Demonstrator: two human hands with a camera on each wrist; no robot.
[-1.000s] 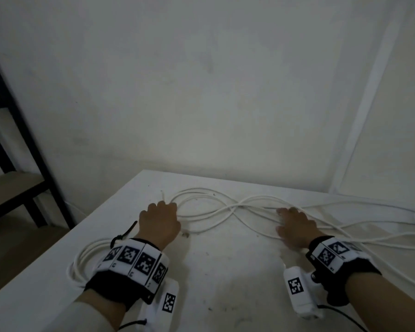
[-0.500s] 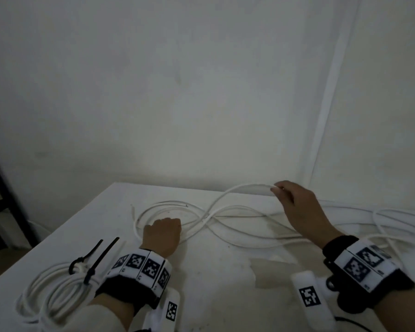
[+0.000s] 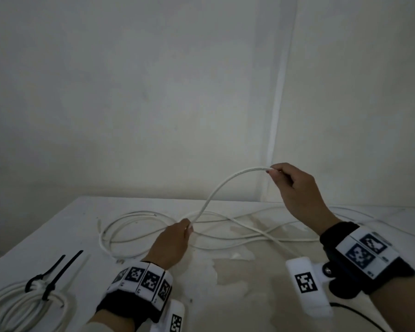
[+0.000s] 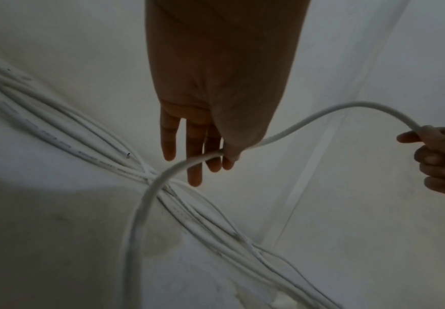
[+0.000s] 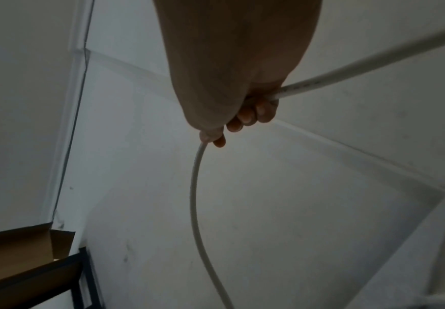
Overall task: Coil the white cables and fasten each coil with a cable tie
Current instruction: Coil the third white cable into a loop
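Note:
Several white cables (image 3: pixel 139 226) lie loose and crossed on the white table (image 3: pixel 86 212). One strand (image 3: pixel 222 188) arcs up off the pile between my hands. My left hand (image 3: pixel 188 227) sits low over the crossing and pinches this strand between thumb and forefinger, the other fingers straight (image 4: pixel 194 167). My right hand (image 3: pixel 274 171) is raised above the table at the right, fingers (image 5: pixel 245 117) curled round the same strand (image 5: pixel 196 188). A finished coil (image 3: pixel 17 305) bound with black cable ties (image 3: pixel 55 271) lies at the near left corner.
A wall stands right behind the table, with a vertical white strip (image 3: pixel 277 116) near my right hand. More cable trails off to the right (image 3: pixel 369 216). The right wrist view shows a black shelf frame with a cardboard box (image 5: pixel 17 248) at the left.
My right hand has risen off the table, carrying one strand up and to the right. My left hand went from resting curled on the pile to pinching that strand.

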